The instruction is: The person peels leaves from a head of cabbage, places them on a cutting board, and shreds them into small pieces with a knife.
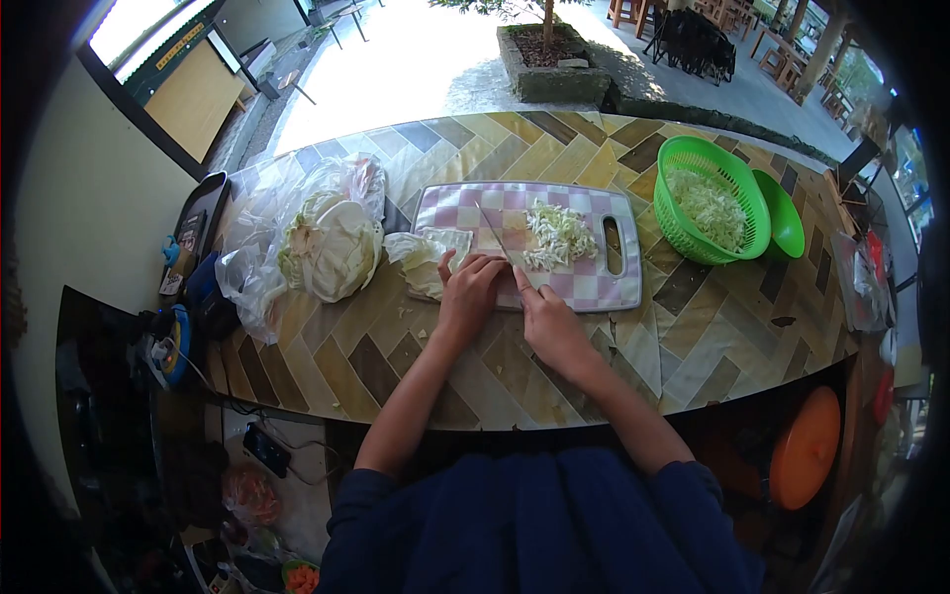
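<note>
My right hand point(550, 327) grips a kitchen knife point(492, 230) by its handle, with the blade pointing away and slightly left across the checkered cutting board point(455, 201). Close against the knife, my left hand point(469, 294) bends its fingers over cabbage leaves point(426, 255) at the board's left side; the part beneath the fingers is hidden. Shredded cabbage point(560, 236) lies in a loose pile right of the blade. Left of the board sits a large cabbage head point(331, 247), partly on a clear plastic bag point(255, 259).
A green colander point(675, 216) with shredded cabbage stands at the right, beside a green bowl point(782, 213). Dark trays and a blue-yellow round item point(178, 346) line the left edge. An orange stool point(807, 447) is below the table at right; a phone point(266, 450) lies lower left.
</note>
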